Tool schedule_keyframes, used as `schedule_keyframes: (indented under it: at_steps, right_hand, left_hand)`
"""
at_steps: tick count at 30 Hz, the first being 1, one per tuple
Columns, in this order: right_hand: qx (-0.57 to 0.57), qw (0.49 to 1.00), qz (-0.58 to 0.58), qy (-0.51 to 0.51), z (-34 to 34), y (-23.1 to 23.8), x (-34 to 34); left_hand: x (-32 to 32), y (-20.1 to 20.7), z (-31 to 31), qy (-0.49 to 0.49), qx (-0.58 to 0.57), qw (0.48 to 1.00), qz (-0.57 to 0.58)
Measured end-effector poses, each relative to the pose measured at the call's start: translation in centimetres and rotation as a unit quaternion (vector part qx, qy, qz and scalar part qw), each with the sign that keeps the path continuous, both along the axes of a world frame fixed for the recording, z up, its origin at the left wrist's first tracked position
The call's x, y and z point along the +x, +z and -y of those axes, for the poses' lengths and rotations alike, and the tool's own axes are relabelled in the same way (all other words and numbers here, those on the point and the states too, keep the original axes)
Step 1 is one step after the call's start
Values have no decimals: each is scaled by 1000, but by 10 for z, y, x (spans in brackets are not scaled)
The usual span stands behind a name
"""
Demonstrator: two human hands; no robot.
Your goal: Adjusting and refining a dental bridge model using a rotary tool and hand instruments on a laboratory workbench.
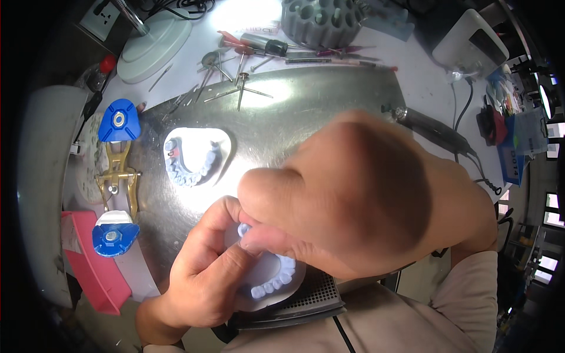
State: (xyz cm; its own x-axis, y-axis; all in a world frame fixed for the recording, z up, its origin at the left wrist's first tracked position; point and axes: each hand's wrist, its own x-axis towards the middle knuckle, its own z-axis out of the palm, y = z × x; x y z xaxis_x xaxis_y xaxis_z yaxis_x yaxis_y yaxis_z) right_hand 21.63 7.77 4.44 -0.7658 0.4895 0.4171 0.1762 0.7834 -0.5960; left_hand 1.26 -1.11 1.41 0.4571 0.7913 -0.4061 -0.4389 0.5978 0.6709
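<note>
Near the front edge of the bench my left hand [203, 273] grips a dental cast [274, 282] with a row of pale bluish teeth and a light base. My right hand [353, 200] is closed above the same cast, its thumb and fingertips pressed together at the tooth near my left thumb. Whatever those fingertips hold, if anything, is hidden behind the hand. A second dental cast [219, 159], with bluish-grey teeth and a pinkish spot, lies teeth up on the metal plate [276, 126], beyond my left hand.
A brass articulator [119, 170] with blue mounting plates lies at left, above a pink tray [97, 265]. Rotary burs and discs [241, 88] spread along the plate's far edge. Behind them stands a grey bur block [321, 26]. A corded handpiece [435, 130] rests at right.
</note>
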Motion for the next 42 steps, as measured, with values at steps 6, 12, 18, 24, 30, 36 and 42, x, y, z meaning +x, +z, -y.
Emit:
schedule_keyframes:
  at_steps: [6,12,18,24,30,36,42]
  right_hand:
    - [118,968,220,15,2,7,-5]
    - [7,1000,-21,-21,5,-17,-3]
    - [-19,980,194,33,-2,3,4]
    - [-31,997,-54,-52,5,-24,-1]
    - [4,986,165,8,6,-1,-6]
    - [-48,995,-70,-59,11,-22,-6]
    - [18,996,89,-9,2,-21,6]
  left_hand:
    - [-2,-4,0,-7,0,1000,6]
    - [0,-3,0,-2,2,1000,-26]
    - [-1,-3,-1,-3,6,1000,-19]
    - [6,0,-2,7,0,999,-48]
    - [0,-2,0,5,5,999,-48]
    - [4,2,0,2,10,997,-73]
    - [-4,7,-10,-33,-65,996,-48]
